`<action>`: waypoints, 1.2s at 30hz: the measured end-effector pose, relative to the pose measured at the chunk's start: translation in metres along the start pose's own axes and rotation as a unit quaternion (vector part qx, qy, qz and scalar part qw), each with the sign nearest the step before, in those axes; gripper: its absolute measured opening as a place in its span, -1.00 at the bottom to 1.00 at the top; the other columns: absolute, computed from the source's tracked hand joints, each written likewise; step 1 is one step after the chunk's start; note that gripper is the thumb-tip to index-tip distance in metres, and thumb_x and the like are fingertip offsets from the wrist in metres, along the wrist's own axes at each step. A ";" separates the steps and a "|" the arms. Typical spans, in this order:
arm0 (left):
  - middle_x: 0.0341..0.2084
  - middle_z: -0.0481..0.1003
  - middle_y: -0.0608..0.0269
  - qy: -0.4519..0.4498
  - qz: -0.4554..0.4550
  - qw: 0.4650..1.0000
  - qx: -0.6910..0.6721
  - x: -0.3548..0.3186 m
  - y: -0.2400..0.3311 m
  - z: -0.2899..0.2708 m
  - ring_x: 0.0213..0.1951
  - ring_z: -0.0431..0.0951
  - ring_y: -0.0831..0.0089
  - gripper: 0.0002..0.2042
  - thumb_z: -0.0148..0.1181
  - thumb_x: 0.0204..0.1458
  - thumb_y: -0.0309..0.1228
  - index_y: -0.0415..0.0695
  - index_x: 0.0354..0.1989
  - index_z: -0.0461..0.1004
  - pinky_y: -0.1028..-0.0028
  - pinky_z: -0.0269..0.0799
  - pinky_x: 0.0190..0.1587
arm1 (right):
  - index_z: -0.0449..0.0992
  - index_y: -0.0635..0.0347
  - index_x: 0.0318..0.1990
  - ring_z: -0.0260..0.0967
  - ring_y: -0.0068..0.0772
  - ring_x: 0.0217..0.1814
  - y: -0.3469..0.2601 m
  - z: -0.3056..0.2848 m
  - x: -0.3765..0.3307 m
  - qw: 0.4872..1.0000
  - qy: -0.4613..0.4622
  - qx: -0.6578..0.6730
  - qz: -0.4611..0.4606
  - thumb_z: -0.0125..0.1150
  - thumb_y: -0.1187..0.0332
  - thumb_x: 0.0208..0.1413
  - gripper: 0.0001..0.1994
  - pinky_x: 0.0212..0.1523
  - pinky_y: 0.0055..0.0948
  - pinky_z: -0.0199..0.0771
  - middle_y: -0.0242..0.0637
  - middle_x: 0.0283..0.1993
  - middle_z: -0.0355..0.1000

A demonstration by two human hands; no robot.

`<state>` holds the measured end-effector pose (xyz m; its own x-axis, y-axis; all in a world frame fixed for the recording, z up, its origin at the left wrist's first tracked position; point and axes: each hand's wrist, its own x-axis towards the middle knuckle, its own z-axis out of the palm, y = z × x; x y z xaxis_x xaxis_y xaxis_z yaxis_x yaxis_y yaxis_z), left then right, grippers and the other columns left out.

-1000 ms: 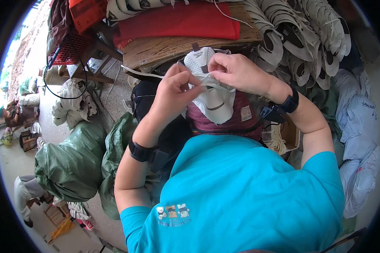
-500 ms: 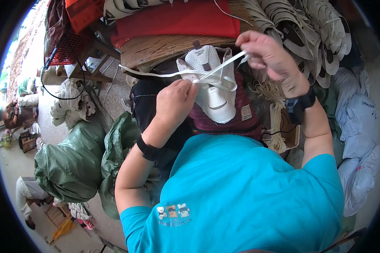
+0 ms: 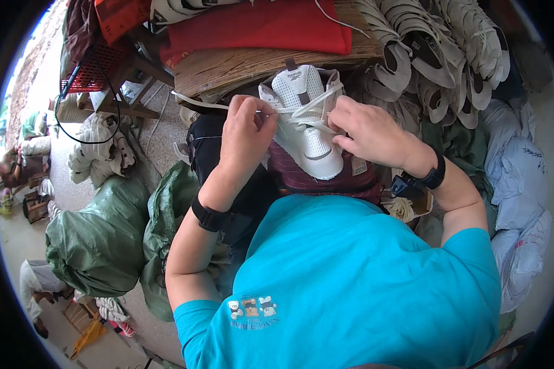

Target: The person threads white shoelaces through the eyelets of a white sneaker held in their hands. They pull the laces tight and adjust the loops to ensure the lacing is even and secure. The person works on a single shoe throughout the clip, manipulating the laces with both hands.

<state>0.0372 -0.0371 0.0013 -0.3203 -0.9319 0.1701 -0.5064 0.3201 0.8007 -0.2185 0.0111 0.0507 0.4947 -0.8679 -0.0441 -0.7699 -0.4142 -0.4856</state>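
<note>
A white shoe upper [image 3: 319,161] lies on a maroon striped cloth [image 3: 289,174] over my lap, its toe toward me and its tongue pointing away. White shoelace [image 3: 314,106] crosses over the tongue, and a flat end of it runs out left past my left hand. At the upper's left edge, my left hand [image 3: 245,132] is closed in a pinch on the lace. On the other side, my right hand [image 3: 375,134] has its thumb and fingers bent in against the upper's right edge; its fingertips and whatever they grip are partly hidden.
Ahead stands a wooden bench [image 3: 252,71] with red cloth [image 3: 258,31] on it. Stacked shoe uppers [image 3: 437,61] hang at the far right. Green sacks [image 3: 98,237] stand left, pale sacks [image 3: 520,178] right. A bundle of laces [image 3: 402,210] sits beside my lap.
My right hand has come down from the upper right, where it held the lace stretched, to the upper's right edge. My left hand has shifted slightly left. The lace now crosses more loosely.
</note>
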 end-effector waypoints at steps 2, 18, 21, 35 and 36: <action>-0.32 0.41 0.27 -0.019 -0.065 0.996 -0.052 0.000 0.000 -0.002 -0.50 0.41 0.64 -0.84 0.33 0.02 -0.53 -0.22 -0.29 0.45 0.59 0.36 -0.45 | 0.46 0.20 -0.24 0.41 -0.06 -0.25 0.007 0.002 0.001 1.000 0.000 0.029 -0.005 0.27 0.44 -0.02 -0.82 -0.23 -0.20 0.44 -0.16 -0.24 0.33; -0.44 0.41 0.39 -0.048 -0.117 0.984 -0.122 -0.003 -0.001 -0.001 -0.45 0.37 0.71 -0.86 0.28 0.11 -0.50 -0.25 -0.25 0.43 0.63 0.33 -0.42 | 0.35 0.19 -0.47 0.10 -0.60 -0.32 0.021 -0.035 0.017 0.908 -0.048 0.402 0.106 0.35 0.43 0.05 -0.77 -0.27 -0.57 0.15 -0.48 -0.31 0.15; -0.42 0.43 0.41 -0.050 -0.128 0.971 -0.194 -0.004 -0.007 0.002 -0.42 0.39 0.73 -0.88 0.21 0.18 -0.51 -0.25 -0.21 0.40 0.66 0.34 -0.39 | 0.36 0.19 -0.41 0.15 -0.60 -0.29 0.025 -0.018 0.019 0.969 0.089 0.228 0.029 0.30 0.51 0.03 -0.83 -0.27 -0.54 0.22 -0.47 -0.27 0.19; -0.44 0.45 0.35 -0.057 -0.050 0.989 -0.126 -0.007 0.000 -0.003 -0.41 0.43 0.64 -0.90 0.25 0.16 -0.50 -0.26 -0.26 0.47 0.61 0.39 -0.35 | 0.58 0.27 -0.32 0.37 -0.71 -0.34 0.020 -0.044 0.020 0.886 -0.179 0.406 0.131 0.21 0.33 0.24 -0.82 -0.25 -0.60 0.35 -0.52 -0.48 0.44; -0.44 0.45 0.30 -0.057 -0.038 0.992 -0.111 -0.007 -0.002 -0.003 -0.42 0.45 0.59 -0.89 0.27 0.14 -0.49 -0.26 -0.30 0.48 0.57 0.40 -0.36 | 0.58 0.26 -0.32 0.38 -0.70 -0.33 0.022 -0.041 0.020 0.872 -0.191 0.431 0.133 0.21 0.31 0.24 -0.80 -0.23 -0.59 0.36 -0.53 -0.49 0.44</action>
<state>0.0430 -0.0319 0.0004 -0.3821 -0.9228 0.0489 -0.3486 0.1930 0.9172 -0.2423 -0.0269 0.0750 0.5703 -0.6791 -0.4621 -0.3692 0.2906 -0.8827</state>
